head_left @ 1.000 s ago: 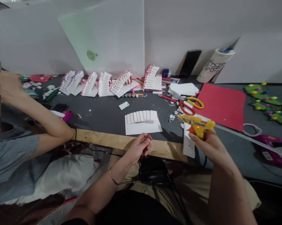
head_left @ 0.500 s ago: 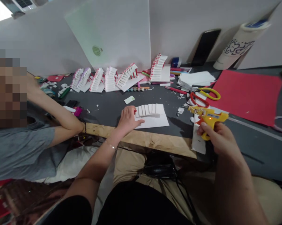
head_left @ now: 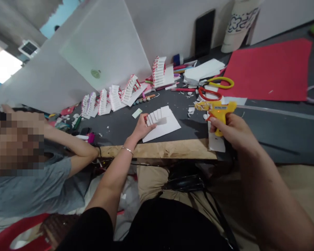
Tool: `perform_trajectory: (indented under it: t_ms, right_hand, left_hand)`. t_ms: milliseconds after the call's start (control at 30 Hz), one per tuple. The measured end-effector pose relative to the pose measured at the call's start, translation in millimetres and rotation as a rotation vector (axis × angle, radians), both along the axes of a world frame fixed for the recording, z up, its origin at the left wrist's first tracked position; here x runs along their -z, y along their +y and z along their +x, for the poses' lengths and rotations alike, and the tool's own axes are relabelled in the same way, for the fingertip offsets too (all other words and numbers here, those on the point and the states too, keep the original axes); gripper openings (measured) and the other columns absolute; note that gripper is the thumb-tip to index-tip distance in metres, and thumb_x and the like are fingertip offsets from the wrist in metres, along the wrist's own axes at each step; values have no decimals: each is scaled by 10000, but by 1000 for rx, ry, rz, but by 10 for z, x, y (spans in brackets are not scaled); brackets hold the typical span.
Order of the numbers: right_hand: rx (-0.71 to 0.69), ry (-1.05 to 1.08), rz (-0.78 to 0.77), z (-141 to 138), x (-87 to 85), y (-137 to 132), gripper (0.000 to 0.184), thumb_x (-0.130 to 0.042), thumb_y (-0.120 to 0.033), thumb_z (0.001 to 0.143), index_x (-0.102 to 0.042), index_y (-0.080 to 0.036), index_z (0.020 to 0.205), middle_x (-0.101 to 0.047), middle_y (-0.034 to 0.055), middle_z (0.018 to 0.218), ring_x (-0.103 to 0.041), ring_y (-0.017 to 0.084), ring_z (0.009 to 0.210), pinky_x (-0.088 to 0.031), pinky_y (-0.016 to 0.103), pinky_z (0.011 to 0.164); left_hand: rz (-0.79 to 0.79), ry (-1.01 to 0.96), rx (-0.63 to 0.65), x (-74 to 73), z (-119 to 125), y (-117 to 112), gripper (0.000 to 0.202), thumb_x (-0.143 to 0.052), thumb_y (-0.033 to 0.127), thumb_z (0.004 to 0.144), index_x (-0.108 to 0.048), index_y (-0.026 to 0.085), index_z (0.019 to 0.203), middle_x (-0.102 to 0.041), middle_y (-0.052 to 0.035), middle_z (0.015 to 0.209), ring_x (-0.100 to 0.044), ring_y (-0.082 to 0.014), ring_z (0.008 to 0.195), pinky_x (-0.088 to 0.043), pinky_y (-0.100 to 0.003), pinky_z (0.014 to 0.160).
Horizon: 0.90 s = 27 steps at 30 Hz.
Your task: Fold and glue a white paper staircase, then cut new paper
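In the head view my left hand (head_left: 140, 129) is closed around the left end of a small white paper staircase model (head_left: 155, 116), with a bit of red at the fingertips. The model's curved row of steps stands over a white card base (head_left: 171, 126) near the table's front edge. To the right, my right hand (head_left: 235, 130) grips a yellow hot glue gun (head_left: 221, 113), its nozzle pointing left and a small orange light lit. The glue gun hangs above a white strip (head_left: 216, 141) at the table edge, apart from the staircase.
Several finished-looking staircase models (head_left: 115, 99) line the back. Red-and-yellow-handled scissors (head_left: 210, 93), red paper (head_left: 270, 75), a phone (head_left: 204, 33) and a patterned tumbler (head_left: 236, 28) lie or stand right. A person's arm (head_left: 70, 141) rests on the table at left.
The camera view has tilted and shifted. The staircase and its card base now appear turned at an angle, with my left hand still on the left end. The glue gun stays in my right hand.
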State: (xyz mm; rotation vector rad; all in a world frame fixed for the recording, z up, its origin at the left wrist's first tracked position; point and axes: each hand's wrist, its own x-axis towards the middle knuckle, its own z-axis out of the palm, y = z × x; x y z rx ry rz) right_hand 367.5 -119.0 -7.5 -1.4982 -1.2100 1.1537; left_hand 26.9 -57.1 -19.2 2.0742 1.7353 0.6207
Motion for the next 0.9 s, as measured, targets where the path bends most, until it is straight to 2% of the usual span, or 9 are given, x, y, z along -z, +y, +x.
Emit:
perform_trajectory:
  t_ms: [67,133,267,567,733,900]
  right_hand:
    - [-8,-22,-12,-7,-32,5,278,-581,-280,821,-547,-186,561,-551,-2,571,-428,89,521,-343,255,526]
    - [8,13,-40,-9,-32,13,210,-599,-270,827,-571,-183,638,-546,-20,554,-431,88,503,-350,249,520]
    - [35,132,-8,-15,58,44,120,-641,-297,812,-615,-181,791,-574,-31,568,-487,106,498,-381,249,504]
    - [17,161,47,-16,229,96,161,-648,-317,814,-639,-177,894,-608,-16,614,-557,130,540,-424,258,520]
    - [7,157,42,-9,247,96,183,-651,-357,811,-640,-194,892,-632,0,632,-588,156,567,-457,278,536]
    - [40,126,21,-8,165,74,153,-664,-356,778,-645,-207,810,-623,13,595,-586,173,552,-466,302,537]
  left_hand:
    - [37,-27,-40,28,-11,5,536,-787,337,714,-426,199,1085,-544,-81,1104,-559,-211,1009,-461,-361,898]
    - [75,-41,-63,40,-18,20,513,-780,321,717,-405,209,1049,-546,-93,1137,-569,-214,1044,-462,-364,912]
    - [128,-45,-64,23,-16,43,482,-768,322,734,-346,236,951,-543,-119,1214,-569,-232,1148,-466,-386,954]
    - [148,-83,-74,36,-8,62,517,-780,309,714,-306,247,914,-555,-120,1196,-602,-220,1106,-489,-388,944]
    - [145,-136,-95,50,-1,73,538,-797,284,677,-313,245,910,-563,-100,1172,-624,-208,1046,-504,-378,914]
    - [148,-116,-117,31,19,42,540,-809,229,659,-336,242,919,-574,-89,1169,-628,-210,1055,-503,-376,928]
